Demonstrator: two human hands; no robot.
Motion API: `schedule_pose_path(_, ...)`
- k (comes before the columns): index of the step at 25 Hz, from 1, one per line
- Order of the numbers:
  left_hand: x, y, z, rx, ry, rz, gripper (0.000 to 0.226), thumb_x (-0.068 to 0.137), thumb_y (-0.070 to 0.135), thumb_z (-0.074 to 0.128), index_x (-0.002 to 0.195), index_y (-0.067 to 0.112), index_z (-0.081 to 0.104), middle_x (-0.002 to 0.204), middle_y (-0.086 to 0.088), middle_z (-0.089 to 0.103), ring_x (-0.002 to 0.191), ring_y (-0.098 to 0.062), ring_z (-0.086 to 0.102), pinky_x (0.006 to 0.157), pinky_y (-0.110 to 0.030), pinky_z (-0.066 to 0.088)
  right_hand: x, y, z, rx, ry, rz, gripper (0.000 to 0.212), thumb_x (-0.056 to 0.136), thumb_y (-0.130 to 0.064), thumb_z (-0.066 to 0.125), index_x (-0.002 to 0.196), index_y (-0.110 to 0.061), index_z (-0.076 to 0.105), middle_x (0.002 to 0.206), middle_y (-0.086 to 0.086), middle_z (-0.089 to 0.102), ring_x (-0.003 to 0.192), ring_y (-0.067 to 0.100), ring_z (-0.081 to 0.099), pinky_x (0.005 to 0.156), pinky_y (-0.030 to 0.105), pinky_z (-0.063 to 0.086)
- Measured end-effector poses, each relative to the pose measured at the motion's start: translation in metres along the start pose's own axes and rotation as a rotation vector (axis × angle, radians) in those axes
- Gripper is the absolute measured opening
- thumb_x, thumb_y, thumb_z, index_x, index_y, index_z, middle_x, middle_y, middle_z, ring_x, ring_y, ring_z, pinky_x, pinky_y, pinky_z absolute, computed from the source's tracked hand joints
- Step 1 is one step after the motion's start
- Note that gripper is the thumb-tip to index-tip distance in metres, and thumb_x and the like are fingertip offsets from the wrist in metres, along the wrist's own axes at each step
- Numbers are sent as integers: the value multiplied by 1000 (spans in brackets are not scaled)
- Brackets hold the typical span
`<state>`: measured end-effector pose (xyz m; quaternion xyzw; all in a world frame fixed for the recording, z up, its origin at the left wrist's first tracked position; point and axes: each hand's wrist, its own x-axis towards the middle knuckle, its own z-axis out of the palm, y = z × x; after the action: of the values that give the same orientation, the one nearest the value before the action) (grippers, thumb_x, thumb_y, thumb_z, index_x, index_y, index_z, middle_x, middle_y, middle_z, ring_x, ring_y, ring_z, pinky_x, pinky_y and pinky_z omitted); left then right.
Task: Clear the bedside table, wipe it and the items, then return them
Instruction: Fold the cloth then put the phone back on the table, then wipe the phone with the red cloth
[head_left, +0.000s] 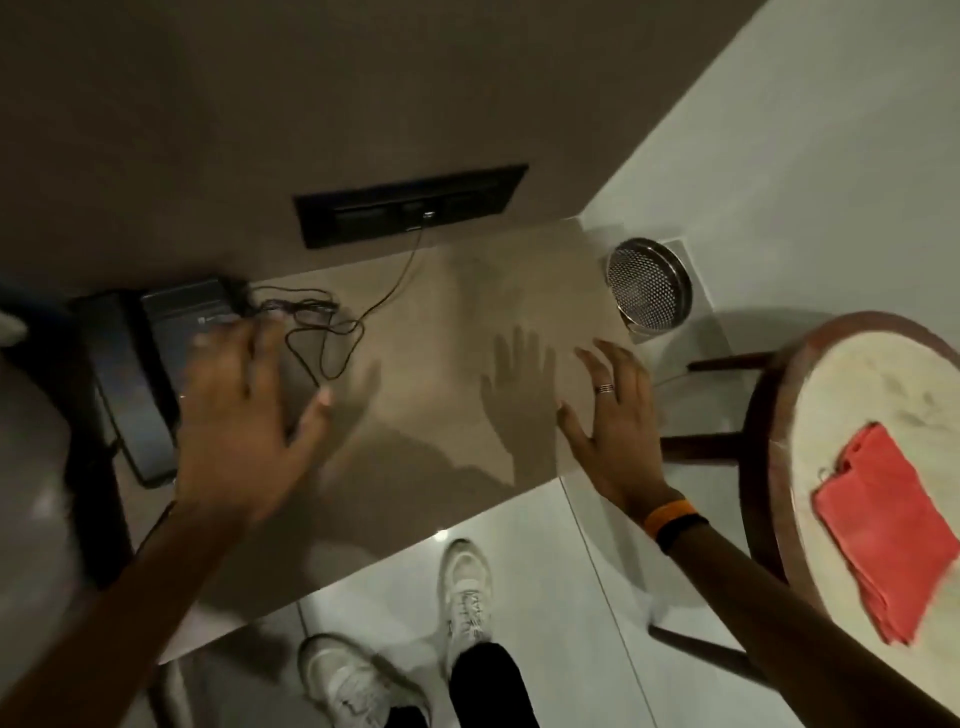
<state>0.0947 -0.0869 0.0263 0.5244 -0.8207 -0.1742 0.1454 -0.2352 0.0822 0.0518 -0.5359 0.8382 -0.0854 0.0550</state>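
Observation:
The beige bedside table (447, 312) runs from the wall towards me. At its left end lies a black telephone (140, 374) with a tangled black cord (311, 332) leading up to the wall socket. My left hand (244, 415) hovers over the phone's right side, fingers spread and blurred, holding nothing. My right hand (613, 415) is spread flat just above the table's right edge, a ring on one finger. A folded red cloth (883, 535) lies on a round side table (841, 415) at the right.
A black socket panel (410, 205) is set in the wall above the table. A perforated metal bin (649, 286) stands on the floor beyond the table's right corner. My feet in white shoes (467, 587) stand on the pale tiles.

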Motion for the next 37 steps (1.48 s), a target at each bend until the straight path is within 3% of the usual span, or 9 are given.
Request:
schedule_pose_path(8,30,266,91,69,-229,576,79,95,61,36,154,8,33,157,-19,38,149,-35,29,121,-55,22,-32,125,-56,-101,87,345,65,98,-57,43,150,-17,37,157,14,35,147,33,31,124,52,25)
schedule_pose_path(15,-10,458,175,69,-421,996,79,98,61,30,158,10,23,163,-16,26,154,-33,13,124,-52,11,-109,280,-86,-94,87,712,70,96,-51,32,153,-12,37,163,19,30,152,38,24,123,58,19)
schedule_pose_path(20,-46,547,232,119,-486,1160,65,103,47,31,158,16,21,166,-11,21,155,-31,10,125,-49,8,-155,339,-74,-55,76,863,65,99,-62,24,156,-31,26,169,5,16,157,26,9,121,68,7)
schedule_pose_path(22,-53,568,251,150,-535,1171,60,105,45,27,158,18,21,167,-10,15,155,-29,6,125,-47,8,-158,347,-66,-19,101,896,64,100,-61,23,157,-33,25,170,2,13,158,23,6,119,70,5)
schedule_pose_path(24,-60,578,264,133,-565,1161,56,107,40,24,157,16,25,167,-10,15,156,-27,8,125,-44,10,-160,350,-62,-13,141,896,61,102,-53,27,156,-27,31,167,6,23,155,28,17,121,66,10)
schedule_pose_path(28,-79,584,266,-6,-655,1177,43,106,25,35,145,12,48,159,-8,38,151,-20,27,123,-35,20,-172,339,-68,78,268,852,45,105,-28,45,144,-6,50,147,18,46,136,38,39,117,53,29)
schedule_pose_path(31,-87,579,253,-247,-711,941,29,98,14,55,123,6,65,138,-11,61,132,-25,51,114,-37,36,-172,312,-75,158,276,890,35,104,-21,49,133,-3,57,132,16,49,127,38,43,107,59,40)
schedule_pose_path(33,-86,557,239,-367,-686,776,26,96,14,60,120,5,66,135,-13,61,130,-27,50,114,-40,36,-165,286,-73,204,290,894,31,102,-17,54,130,-4,58,128,17,50,118,43,49,97,62,47)
schedule_pose_path(37,-65,465,196,-621,-464,460,24,92,10,65,116,4,67,133,-12,59,126,-25,53,110,-32,43,-123,217,-53,377,302,704,26,97,-8,62,123,-5,60,122,18,53,100,41,58,86,58,52)
